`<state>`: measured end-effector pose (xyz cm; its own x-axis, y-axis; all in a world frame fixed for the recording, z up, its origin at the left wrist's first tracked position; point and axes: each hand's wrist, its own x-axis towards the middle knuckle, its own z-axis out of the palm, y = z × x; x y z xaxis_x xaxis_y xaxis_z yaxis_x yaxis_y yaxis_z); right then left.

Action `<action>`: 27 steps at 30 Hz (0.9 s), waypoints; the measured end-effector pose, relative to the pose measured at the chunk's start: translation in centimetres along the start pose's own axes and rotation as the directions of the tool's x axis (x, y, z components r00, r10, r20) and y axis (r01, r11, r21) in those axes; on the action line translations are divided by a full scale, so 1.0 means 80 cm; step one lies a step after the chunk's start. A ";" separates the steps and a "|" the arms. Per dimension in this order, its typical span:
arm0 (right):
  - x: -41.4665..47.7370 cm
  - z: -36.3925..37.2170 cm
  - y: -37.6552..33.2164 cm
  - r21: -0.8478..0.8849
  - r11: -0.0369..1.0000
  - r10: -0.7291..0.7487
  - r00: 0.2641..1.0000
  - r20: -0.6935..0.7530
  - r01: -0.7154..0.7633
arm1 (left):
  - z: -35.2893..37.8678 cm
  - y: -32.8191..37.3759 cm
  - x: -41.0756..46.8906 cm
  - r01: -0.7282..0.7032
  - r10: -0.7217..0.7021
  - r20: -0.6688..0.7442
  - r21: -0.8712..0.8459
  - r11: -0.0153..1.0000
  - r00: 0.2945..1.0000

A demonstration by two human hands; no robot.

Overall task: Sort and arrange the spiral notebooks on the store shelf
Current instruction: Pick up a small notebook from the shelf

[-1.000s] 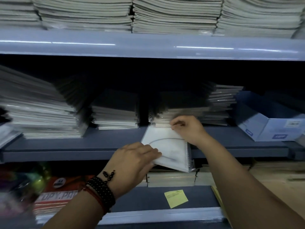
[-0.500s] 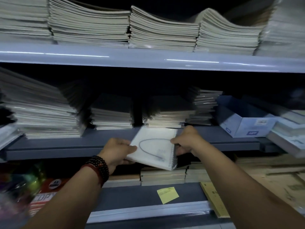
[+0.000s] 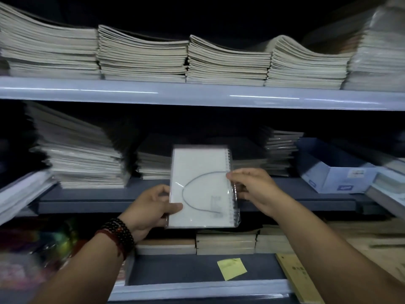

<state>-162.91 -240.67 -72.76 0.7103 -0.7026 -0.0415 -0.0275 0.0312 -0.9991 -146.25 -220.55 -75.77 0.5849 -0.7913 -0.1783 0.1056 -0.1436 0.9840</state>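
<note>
I hold a white spiral notebook (image 3: 201, 172) in clear wrap, upright and facing me, in front of the middle shelf (image 3: 87, 202). Its wire spine runs down the right edge and a thin curved line marks the cover. My left hand (image 3: 149, 207) grips its lower left edge, thumb on the cover. My right hand (image 3: 254, 187) pinches the spine side at mid height. Behind it, partly hidden, lie low stacks of notebooks (image 3: 153, 165) on the same shelf.
The top shelf (image 3: 197, 95) carries several tall stacks of exercise books (image 3: 142, 55). A big slanted pile (image 3: 81, 154) sits left, a blue-white box (image 3: 335, 170) right. Below are paper packs (image 3: 225, 244), a yellow sticky note (image 3: 232, 268) and colourful packets (image 3: 32, 255).
The notebook has come off the shelf edge, risen and tipped upright to face me. Both hands moved up with it. The camera has tilted upward, showing more of the top shelf.
</note>
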 end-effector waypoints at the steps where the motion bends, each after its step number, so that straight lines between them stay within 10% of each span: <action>1: 0.001 0.006 -0.002 0.021 1.000 -0.014 1.000 0.025 0.014 | -0.003 0.001 0.000 -0.037 0.036 -0.035 -0.021 0.999 0.999; 7: 0.001 0.041 0.001 0.043 0.996 -0.080 0.997 -0.004 0.080 | -0.009 -0.004 0.003 -0.177 0.160 -0.179 -0.083 0.981 0.971; 12: 0.003 0.065 -0.012 0.004 0.950 -0.303 0.919 -0.253 0.314 | 0.012 0.004 -0.006 -0.349 0.497 -0.315 0.424 0.836 0.809; 16: -0.010 0.098 -0.014 -0.175 0.854 -0.514 0.846 -0.141 0.490 | 0.052 0.020 -0.021 -0.388 0.387 0.025 0.042 0.921 0.922; 24: -0.001 0.113 0.002 -0.134 0.860 -0.440 0.848 0.296 0.493 | 0.027 0.028 -0.012 -0.379 0.344 -0.160 -0.442 0.813 0.925; 27: 0.009 0.110 0.007 -0.134 0.847 -0.492 0.854 0.170 0.515 | 0.011 0.021 -0.004 -0.332 0.259 -0.210 -0.509 0.794 0.943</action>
<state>-156.19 -234.89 -73.34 0.7400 -0.4942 0.4564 0.2477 -0.4306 -0.8679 -146.97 -221.06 -74.09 0.7477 -0.6583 0.0870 0.2994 0.4512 0.8407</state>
